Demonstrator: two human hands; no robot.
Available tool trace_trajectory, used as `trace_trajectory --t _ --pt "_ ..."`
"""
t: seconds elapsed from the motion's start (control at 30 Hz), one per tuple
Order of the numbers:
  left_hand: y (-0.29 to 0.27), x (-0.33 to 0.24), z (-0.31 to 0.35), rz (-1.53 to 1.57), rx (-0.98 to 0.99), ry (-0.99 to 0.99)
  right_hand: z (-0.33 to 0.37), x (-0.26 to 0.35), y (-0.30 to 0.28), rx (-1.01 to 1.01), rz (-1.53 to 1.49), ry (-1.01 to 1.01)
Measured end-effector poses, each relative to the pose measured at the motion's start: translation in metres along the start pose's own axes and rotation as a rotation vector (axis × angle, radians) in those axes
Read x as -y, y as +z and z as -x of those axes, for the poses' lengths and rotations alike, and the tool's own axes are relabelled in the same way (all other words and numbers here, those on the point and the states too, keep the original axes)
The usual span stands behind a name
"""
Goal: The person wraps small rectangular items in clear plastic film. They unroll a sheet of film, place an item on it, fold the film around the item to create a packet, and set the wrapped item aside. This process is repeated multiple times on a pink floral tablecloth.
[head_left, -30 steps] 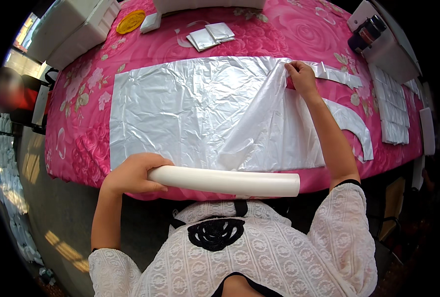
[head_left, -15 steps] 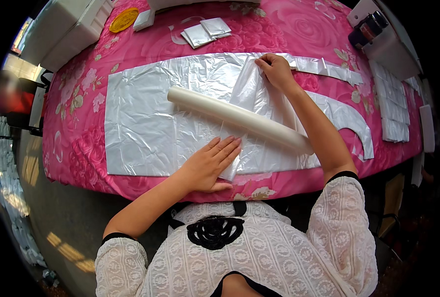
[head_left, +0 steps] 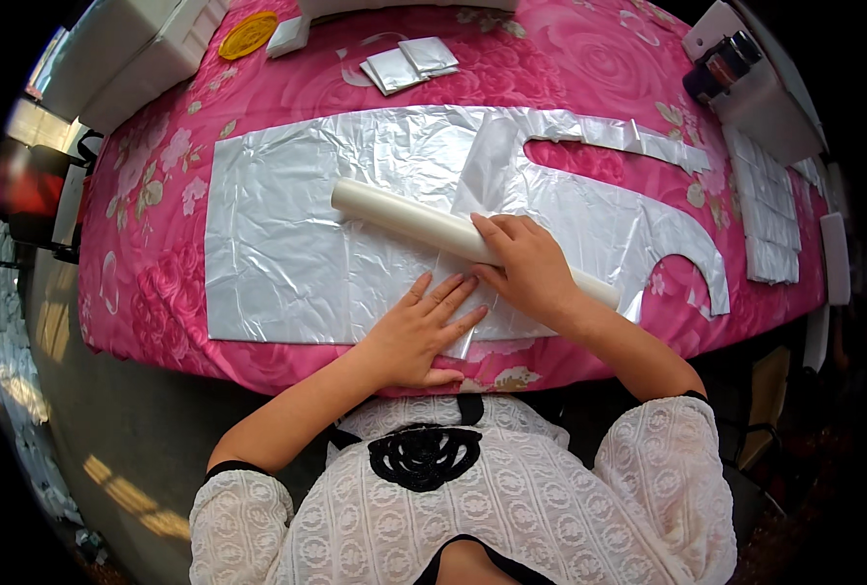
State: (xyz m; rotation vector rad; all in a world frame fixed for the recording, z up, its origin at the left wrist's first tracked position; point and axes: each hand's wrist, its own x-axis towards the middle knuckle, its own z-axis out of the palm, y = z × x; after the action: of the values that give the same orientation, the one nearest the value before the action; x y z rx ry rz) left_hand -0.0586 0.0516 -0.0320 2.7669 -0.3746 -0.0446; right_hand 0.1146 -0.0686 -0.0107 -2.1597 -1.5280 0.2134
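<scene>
A shiny, thin plastic apron point(head_left: 277, 244) lies spread on the table, with curved cut-outs and straps toward the right. Diagonally across it rests a long white tube point(head_left: 399, 214), perhaps a roll of film. My right hand point(head_left: 523, 261) grips this tube right of its middle, fingers over the top and thumb on the near side. My left hand point(head_left: 422, 327) presses flat, fingers spread, on the apron's near edge, just below the tube. A folded flap of film point(head_left: 488, 164) stands out beyond the tube. What lies under my right palm is hidden.
A pink flowered tablecloth point(head_left: 151, 263) covers the table. Folded plastic packets point(head_left: 394, 70) lie at the far side, near a yellow oval piece point(head_left: 248, 36). White foam boxes point(head_left: 141, 58) stand far left. At right are a dark jar point(head_left: 723, 66) and stacked clear packets point(head_left: 763, 210).
My right hand has let go of the film at the far edge and come down nearer onto the tube. The lifted film now lies down. My left hand stays nearly in place, fingers spread wider.
</scene>
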Motion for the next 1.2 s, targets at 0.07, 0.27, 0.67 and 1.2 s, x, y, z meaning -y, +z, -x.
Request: trace_trajectory --t 0.07,0.27,0.67,1.2 --pt "-0.001 0.001 0.001 0.003 -0.005 0.004 0.004 -0.001 -0.002 0.008 0.060 0.021" --pt "0.000 0.001 0.002 -0.006 -0.015 0.010 -0.003 -0.068 -0.029 -0.222 0.246 0.229" --pt "0.025 -0.052 0.003 0.074 -0.125 -0.224 0.024 0.000 -0.013 0.091 -0.026 -0.223" --pt "-0.003 -0.013 0.042 0.211 0.023 0.041 -0.094 -0.054 0.009 -0.176 0.200 -0.104"
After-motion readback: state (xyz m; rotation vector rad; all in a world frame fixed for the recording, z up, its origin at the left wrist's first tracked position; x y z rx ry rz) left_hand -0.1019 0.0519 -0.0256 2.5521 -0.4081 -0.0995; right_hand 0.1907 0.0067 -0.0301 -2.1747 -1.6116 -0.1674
